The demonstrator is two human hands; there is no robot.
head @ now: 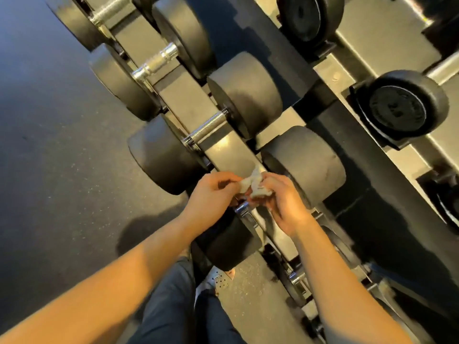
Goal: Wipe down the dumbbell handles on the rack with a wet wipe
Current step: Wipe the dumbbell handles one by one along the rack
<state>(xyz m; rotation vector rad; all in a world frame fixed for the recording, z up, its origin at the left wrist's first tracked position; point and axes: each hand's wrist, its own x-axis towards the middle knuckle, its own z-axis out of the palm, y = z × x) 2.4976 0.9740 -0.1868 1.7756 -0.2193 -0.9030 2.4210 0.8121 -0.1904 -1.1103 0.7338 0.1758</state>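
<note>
A crumpled white wet wipe (253, 185) is held between both hands just above a dumbbell's chrome handle (242, 207), most of which the hands hide. My left hand (211, 194) pinches the wipe's left end. Curled fingers of my right hand (283, 202) grip the rest of the wipe. Black round-headed dumbbells lie in a diagonal row on the rack (231, 150). One bare knurled handle (207, 127) lies just beyond my hands, another (156, 63) farther up the row.
A second rack tier at the right holds dumbbells with end plates facing up (395, 109). Dark rubber floor (49, 145) fills the left side. My legs and a shoe (218, 281) stand close to the rack at the bottom.
</note>
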